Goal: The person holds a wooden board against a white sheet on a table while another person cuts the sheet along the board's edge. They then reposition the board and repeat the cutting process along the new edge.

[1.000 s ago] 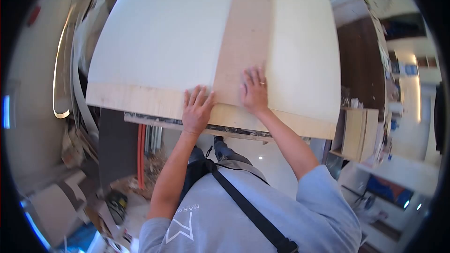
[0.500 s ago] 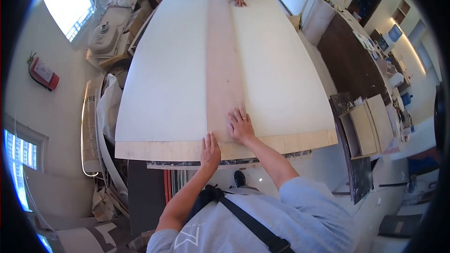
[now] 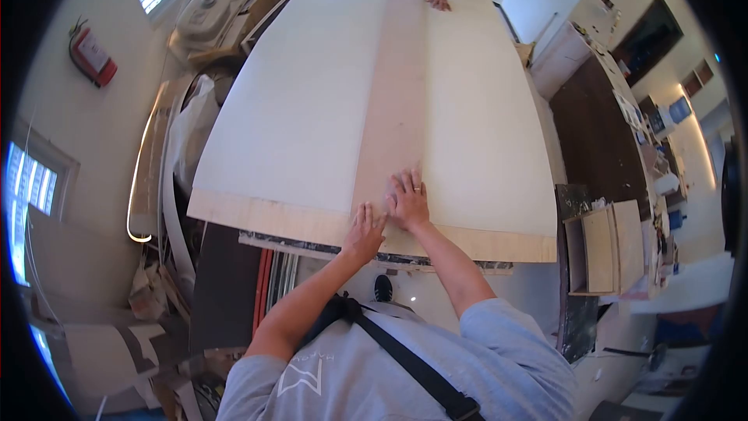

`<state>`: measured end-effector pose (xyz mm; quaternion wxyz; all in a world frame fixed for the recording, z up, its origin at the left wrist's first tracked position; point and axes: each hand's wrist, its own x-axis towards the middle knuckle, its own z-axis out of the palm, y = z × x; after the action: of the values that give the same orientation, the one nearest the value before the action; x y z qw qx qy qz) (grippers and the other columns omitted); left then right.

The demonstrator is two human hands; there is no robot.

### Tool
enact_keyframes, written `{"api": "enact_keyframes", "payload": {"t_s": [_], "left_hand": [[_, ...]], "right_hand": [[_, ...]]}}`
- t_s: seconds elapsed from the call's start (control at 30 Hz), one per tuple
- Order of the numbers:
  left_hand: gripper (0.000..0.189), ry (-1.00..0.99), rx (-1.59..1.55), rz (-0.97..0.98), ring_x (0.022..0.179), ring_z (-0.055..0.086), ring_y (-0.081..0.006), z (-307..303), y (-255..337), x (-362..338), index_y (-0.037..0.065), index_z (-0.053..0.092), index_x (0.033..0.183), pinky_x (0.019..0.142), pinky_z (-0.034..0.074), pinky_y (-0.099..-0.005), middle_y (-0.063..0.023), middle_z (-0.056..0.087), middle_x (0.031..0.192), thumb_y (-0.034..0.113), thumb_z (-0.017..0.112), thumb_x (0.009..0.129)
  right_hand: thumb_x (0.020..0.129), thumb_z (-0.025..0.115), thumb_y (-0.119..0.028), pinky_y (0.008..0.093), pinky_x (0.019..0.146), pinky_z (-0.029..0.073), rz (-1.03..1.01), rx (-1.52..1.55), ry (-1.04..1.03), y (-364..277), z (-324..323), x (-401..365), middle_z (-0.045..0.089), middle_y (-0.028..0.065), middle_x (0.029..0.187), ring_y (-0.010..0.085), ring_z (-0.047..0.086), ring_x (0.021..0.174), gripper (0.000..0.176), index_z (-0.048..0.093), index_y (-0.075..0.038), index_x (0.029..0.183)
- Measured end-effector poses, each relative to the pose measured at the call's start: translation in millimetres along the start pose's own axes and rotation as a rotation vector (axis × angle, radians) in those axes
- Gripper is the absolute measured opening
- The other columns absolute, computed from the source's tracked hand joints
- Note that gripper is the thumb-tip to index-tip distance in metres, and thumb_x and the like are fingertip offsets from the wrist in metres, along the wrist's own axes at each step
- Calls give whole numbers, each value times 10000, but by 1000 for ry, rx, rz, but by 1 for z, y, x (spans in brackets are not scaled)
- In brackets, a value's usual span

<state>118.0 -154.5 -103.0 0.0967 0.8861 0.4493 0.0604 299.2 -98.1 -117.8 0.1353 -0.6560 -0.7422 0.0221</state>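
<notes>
A long pinkish strip (image 3: 396,101) runs down the middle of a large white panel (image 3: 288,101), whose near edge shows a bare wood band (image 3: 483,243). My left hand (image 3: 365,232) lies on the strip's near end, fingers extended and holding nothing. Just right of it and slightly farther up, my right hand (image 3: 408,201) rests flat at the strip's right edge, fingers spread, a ring on one finger. At the far end, another person's hands (image 3: 439,2) touch the panel and strip; one is near a small pale item too small to identify.
Boards, a sink basin (image 3: 209,15) and wrapped items line the left side. A red fire extinguisher (image 3: 92,54) hangs on the left wall. On the right are a dark brown counter (image 3: 596,132) and an open wooden box (image 3: 600,249).
The view has shifted and tilted. My left hand has moved inward onto the strip, closer to my right hand, which remains flat near the strip's right edge.
</notes>
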Motion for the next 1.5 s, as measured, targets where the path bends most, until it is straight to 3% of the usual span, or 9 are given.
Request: {"api": "enact_keyframes", "payload": {"t_s": [0.2,0.4,0.53,0.63,1.03,1.17,1.37,1.5], "left_hand": [[694,-52,-58,-49,1420,275,-525,-3,4,4,64,433,1466,1175,263,-506,-399,310,1483,367,683,895],[714,8,13,-9,1435,254,-512,4,2,1,78,427,1480,1177,266,-505,-384,292,1502,367,690,883],[708,5,-122,-23,1476,192,-466,-1,-3,-8,121,410,1500,1194,242,-485,-332,217,1566,376,673,894],[696,10,-104,7,1467,190,-489,9,-7,-7,103,419,1488,1196,243,-489,-358,251,1536,368,666,893],[685,-54,-223,-70,1514,137,-390,-5,-4,-11,176,381,1519,1193,258,-444,-276,122,1618,338,645,908],[701,-102,-236,-71,1524,79,-386,-9,-5,-11,151,352,1532,1210,217,-436,-281,120,1615,345,637,922],[693,-82,-179,-40,1507,137,-415,-17,-3,-11,151,362,1528,1202,232,-443,-298,150,1602,358,635,926],[688,-47,-151,-21,1474,220,-433,-14,-1,-7,99,420,1483,1193,242,-469,-323,258,1551,358,672,897]], "right_hand": [[910,554,-441,582,1176,214,8,-6,10,3,8,2,347,123,1568,380,229,1477,602,464,-207,1457],[916,550,-428,576,1178,217,6,-25,-34,4,4,3,342,120,1568,368,221,1482,604,456,-186,1462],[928,539,-394,563,1178,221,6,-21,-14,-3,-5,2,362,141,1549,381,227,1476,571,473,-162,1445],[930,536,-395,552,1179,221,-19,-56,-8,6,10,4,354,154,1551,385,224,1478,577,469,-147,1447],[948,510,-400,570,1160,250,-46,-71,-49,8,8,6,344,153,1558,370,224,1484,584,446,-136,1465],[942,507,-417,582,1166,235,-2,-47,-45,2,3,3,347,146,1559,368,216,1487,606,439,-130,1471],[937,513,-422,557,1186,203,33,-8,-71,-4,-10,1,310,149,1581,371,198,1492,616,428,-144,1481],[937,514,-427,561,1185,199,33,13,-73,-4,-10,0,303,144,1586,376,198,1491,616,421,-163,1486]]}}
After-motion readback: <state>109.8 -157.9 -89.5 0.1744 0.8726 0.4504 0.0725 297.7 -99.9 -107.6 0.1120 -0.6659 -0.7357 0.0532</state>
